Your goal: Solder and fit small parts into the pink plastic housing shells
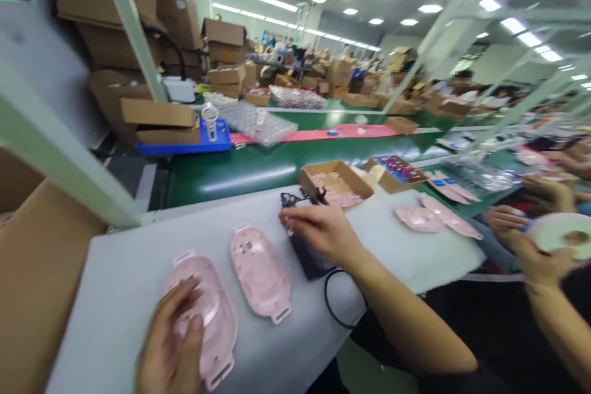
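L hand (173, 338) on pink shell (224, 320), fingers spread; R hand (325, 234) pinching sm pc (290, 231) nr blk device (305, 258).

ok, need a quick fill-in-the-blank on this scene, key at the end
1. The shell at the left hand is coloured ____.
2. Between it and the right hand, the number of other shells is ____.
3. The tray under the carton is coloured ____.

Missing words: pink; one; blue

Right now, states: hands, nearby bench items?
Left hand: thumb, fingers apart.
Left pink shell: flat, partly covered.
Second pink shell: flat, uncovered.
Right hand: fingertips bunched; grip unclear.
Black object: partly hidden.
Black cable: curved.
Pink-parts box: open, stocked.
Mixed-parts box: open, stocked.
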Motion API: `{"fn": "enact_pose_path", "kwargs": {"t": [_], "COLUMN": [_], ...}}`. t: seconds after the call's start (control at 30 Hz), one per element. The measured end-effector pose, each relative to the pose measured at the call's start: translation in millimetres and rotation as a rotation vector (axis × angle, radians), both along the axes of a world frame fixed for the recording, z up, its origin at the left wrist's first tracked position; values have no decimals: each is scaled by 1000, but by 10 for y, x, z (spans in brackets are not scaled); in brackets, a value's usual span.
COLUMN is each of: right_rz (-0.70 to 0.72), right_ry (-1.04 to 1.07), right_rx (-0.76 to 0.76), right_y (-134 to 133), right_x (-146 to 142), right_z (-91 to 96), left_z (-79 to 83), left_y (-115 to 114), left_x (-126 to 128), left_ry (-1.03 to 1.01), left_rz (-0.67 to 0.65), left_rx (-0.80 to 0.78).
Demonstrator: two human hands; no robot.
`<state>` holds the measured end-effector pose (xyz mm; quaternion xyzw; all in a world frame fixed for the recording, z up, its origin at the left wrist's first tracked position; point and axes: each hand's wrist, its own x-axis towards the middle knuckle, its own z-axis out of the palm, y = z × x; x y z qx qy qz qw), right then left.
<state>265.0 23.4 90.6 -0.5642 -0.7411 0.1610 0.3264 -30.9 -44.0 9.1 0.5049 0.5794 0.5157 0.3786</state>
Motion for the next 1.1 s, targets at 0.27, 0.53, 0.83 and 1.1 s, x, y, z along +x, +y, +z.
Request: {"fn": "enact_pose_path", "kwargs": {"t": [0.27,0.53,0.83,1.1], "right_rz": [255,235,450,136], "right_ry": [535,770,-22,-175], "right_rx": [32,-347,-30,134], "right_y": [-285,-110,115,124], "right_x": [-1470,-1499,-1600,-1001], "right_z": [-498,-590,-618,-627], "left_z": [276,114,-174,-113], "left_y": [123,116,274,466], "left_x": [137,-330,-670,-415], "left_ry": [-1052,-713,445,801], "left_rz": [-135,-134,-112,-190], "left_rx": [-412,-271,60,152]}}
